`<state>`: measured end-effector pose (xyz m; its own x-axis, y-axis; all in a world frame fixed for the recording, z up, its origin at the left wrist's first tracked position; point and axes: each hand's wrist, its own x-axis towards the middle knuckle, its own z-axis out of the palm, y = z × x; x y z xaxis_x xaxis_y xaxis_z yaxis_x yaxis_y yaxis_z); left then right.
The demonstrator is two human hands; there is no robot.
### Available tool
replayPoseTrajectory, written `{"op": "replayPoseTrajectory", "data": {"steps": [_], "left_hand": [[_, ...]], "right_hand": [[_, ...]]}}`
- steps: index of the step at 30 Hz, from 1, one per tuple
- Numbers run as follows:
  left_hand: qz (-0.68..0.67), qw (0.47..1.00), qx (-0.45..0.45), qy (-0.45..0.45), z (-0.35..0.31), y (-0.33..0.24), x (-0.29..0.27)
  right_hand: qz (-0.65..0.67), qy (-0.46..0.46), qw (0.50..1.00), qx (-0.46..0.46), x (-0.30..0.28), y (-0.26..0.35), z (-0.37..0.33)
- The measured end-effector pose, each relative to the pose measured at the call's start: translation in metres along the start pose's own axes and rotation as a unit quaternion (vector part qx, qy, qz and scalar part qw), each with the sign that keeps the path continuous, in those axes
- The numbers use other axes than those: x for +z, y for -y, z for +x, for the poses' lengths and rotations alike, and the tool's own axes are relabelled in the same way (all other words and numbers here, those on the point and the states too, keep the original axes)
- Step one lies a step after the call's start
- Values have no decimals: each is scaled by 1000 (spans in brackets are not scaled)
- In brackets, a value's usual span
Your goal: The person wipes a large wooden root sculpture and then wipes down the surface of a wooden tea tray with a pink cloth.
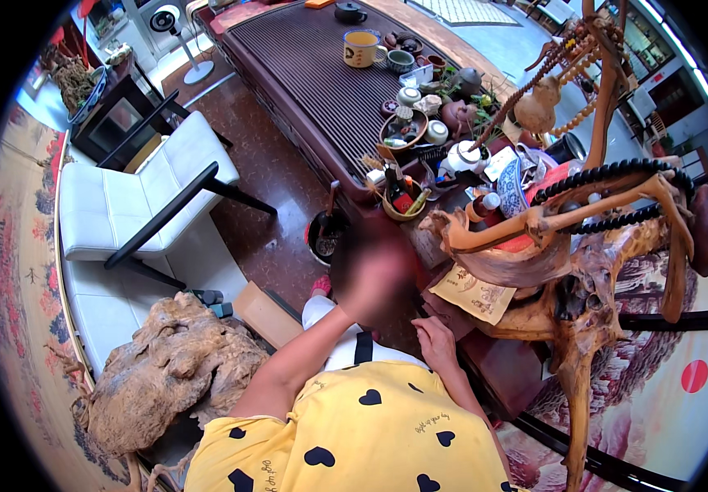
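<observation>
My left hand (368,283) reaches forward over my lap. It lies in a dark smear that hides its fingers and anything in them. My right hand (436,339) is low beside my right thigh, near the edge of a dark red cabinet (501,373). Its fingers are loosely bent and apart, and I make out nothing held in them. Beyond my left hand, a dark round bucket (327,234) stands on the floor. A yellow printed packet (475,293) lies to the right, above my right hand.
A ribbed tea table (288,61) bears a yellow mug (362,51), several teapots and a basket of bottles (404,197). Twisted driftwood (571,328) hung with black beads (616,172) rises at right. At left are a white armchair (145,197) and a gnarled wood lump (177,369).
</observation>
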<state>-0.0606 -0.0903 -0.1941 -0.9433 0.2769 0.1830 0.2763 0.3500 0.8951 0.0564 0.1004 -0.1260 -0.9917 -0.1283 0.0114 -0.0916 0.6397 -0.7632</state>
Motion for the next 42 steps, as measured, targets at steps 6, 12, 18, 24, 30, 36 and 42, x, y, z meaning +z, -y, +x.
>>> {"op": "replayPoseTrajectory", "data": {"steps": [6, 12, 18, 24, 30, 36, 42], "left_hand": [[-184, 978, -95, 14, 8, 34, -35], [-146, 960, -100, -216, 87, -22, -157], [139, 934, 133, -301, 188, -1, -212], [258, 945, 139, -147, 208, 77, -163], [274, 944, 170, -71, 204, 55, -165], [302, 927, 100, -199, 264, 109, -215], [260, 948, 125, -134, 241, 83, -181]], "right_hand": [[-39, 4, 999, -37, 11, 11, 37], [-191, -17, 976, -101, 26, -2, 88], [-314, -27, 942, -116, 40, -23, 108], [-306, -28, 948, -86, 48, -20, 107], [-272, -51, 959, -61, 47, -12, 109], [-69, -44, 996, -23, 32, 35, 128], [28, -203, 978, 46, 40, 88, 191]]}}
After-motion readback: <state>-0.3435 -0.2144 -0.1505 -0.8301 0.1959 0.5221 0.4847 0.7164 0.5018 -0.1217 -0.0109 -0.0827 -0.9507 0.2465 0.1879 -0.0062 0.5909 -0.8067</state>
